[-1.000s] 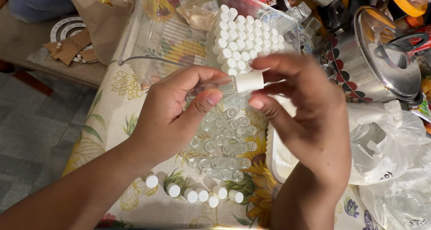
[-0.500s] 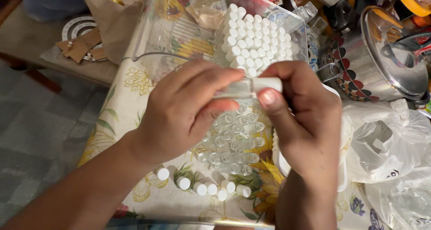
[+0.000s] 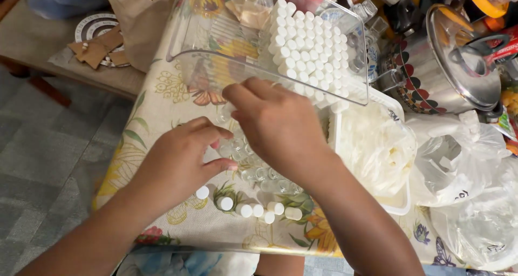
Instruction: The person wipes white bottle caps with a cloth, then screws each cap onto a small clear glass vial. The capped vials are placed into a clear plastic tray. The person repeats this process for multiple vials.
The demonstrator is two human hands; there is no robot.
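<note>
Both my hands hover low over a cluster of small clear open vials (image 3: pixel 259 173) standing on the flowered tablecloth (image 3: pixel 162 119). My left hand (image 3: pixel 181 160) rests at the cluster's left edge, thumb and fingers apart, nothing visible in it. My right hand (image 3: pixel 275 125) reaches across to the left, palm down, its fingertips at a clear vial (image 3: pixel 224 114) by the bin's front wall; what is under the palm is hidden. A tilted clear plastic bin (image 3: pixel 270 66) behind holds several upright white-capped vials (image 3: pixel 310 49). Several capped vials (image 3: pixel 253 208) lie near the table's front edge.
A white tray (image 3: pixel 396 200) with white filling sits right of the hands. Clear plastic bags (image 3: pixel 458 163) lie further right. A metal pot with a lid (image 3: pixel 453 60) stands at the back right. A brown paper bag (image 3: pixel 135 17) is at the back left, the tiled floor left.
Earlier both hands held one white-capped vial up between them. Now they have dropped to the table; the vial is out of sight and my right hand has reached leftwards.
</note>
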